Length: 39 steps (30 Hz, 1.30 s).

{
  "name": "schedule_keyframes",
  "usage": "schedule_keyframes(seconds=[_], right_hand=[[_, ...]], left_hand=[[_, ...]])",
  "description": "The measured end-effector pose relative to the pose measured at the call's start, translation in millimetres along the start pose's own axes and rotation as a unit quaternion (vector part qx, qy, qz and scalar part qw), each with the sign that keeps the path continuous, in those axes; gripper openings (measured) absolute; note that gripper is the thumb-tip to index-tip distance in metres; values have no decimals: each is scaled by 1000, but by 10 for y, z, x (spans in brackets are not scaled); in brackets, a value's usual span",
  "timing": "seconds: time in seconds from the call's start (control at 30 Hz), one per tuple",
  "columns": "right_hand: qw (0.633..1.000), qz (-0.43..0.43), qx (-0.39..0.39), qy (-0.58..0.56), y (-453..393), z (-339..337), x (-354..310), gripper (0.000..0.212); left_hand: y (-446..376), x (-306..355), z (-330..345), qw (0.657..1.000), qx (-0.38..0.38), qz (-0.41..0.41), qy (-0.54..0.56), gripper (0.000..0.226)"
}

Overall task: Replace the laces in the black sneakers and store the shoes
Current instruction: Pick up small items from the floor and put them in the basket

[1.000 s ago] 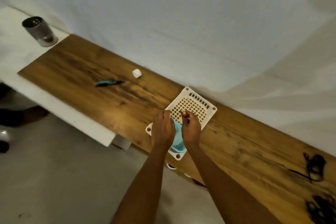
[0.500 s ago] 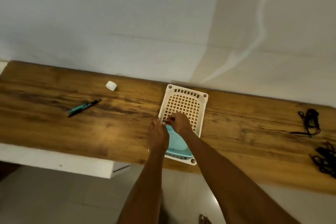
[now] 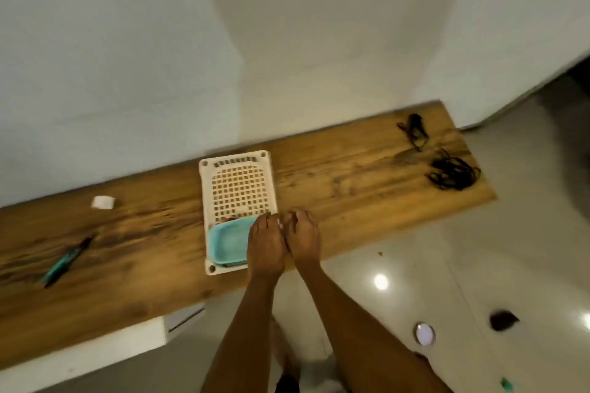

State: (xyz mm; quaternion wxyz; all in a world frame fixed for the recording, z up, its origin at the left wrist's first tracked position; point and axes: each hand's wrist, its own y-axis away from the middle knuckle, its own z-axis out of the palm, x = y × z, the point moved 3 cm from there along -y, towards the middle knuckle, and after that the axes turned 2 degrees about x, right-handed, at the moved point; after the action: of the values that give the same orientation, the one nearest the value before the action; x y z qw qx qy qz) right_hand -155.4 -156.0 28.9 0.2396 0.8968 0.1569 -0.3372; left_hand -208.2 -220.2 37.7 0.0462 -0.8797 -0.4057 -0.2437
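Fingers [image 3: 271, 221] curled, hands touching, beside basket [image 3: 238, 183]

I can read no text, label, brand or number anywhere in my view. The marker [image 3: 65, 260] lying on the wooden table [image 3: 351, 182] is too blurred to show any print on its barrel, and the white basket [image 3: 238, 166] and the small white cap [image 3: 102, 202] carry no lettering that I can make out.

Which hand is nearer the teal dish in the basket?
Left. The left hand overlaps the teal dish at its right edge; the right hand sits farther right, over the tabletop.
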Motion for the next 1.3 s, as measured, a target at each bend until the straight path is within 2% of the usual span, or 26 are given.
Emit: schedule_keyframes(seconds=[0.07, 0.17, 0.27, 0.5, 0.67, 0.8, 0.9, 0.93, 1.07, 1.17, 1.3], right_hand=[[998, 50, 35, -6, 102, -312, 417, 26], [988, 114, 100, -13, 246, -716, 1112, 26], [963, 211, 162, -37, 455, -1058, 1936, 27], [899, 378, 211, -68, 1045, -1378, 3883, 30], [850, 450, 247, -119, 1004, -1134, 5384, 29], [813, 512, 258, -100, 810, -776, 6659, 32], [790, 548, 249, -112, 691, -580, 7364, 32], [782, 563, 244, -110, 667, -500, 7573, 31], [767, 594, 208, -124, 588, -235, 8012, 35], [758, 592, 236, -140, 589, -184, 8102, 24], [769, 566, 257, -146, 643, -358, 7959, 17]], left_hand=[[141, 369, 219, 999, -14, 48, -4, 17], [430, 930, 692, 988, -103, 110, -45, 29], [870, 1422, 1301, 973, -164, 154, -40, 35], [1892, 2111, 2793, 921, -323, 215, -47, 44], [2319, 2144, 4313, 867, -399, 286, -83, 48], [2435, 2040, 5471, 833, -417, 341, -127, 56], [2437, 1856, 6068, 809, -437, 367, -145, 41], [2461, 1806, 6249, 784, -451, 394, -160, 39], [2407, 1626, 6644, 777, -447, 420, -137, 47], [2398, 1594, 6753, 754, -459, 447, -147, 58], [2456, 1872, 6654, 758, -416, 477, -158, 82]])
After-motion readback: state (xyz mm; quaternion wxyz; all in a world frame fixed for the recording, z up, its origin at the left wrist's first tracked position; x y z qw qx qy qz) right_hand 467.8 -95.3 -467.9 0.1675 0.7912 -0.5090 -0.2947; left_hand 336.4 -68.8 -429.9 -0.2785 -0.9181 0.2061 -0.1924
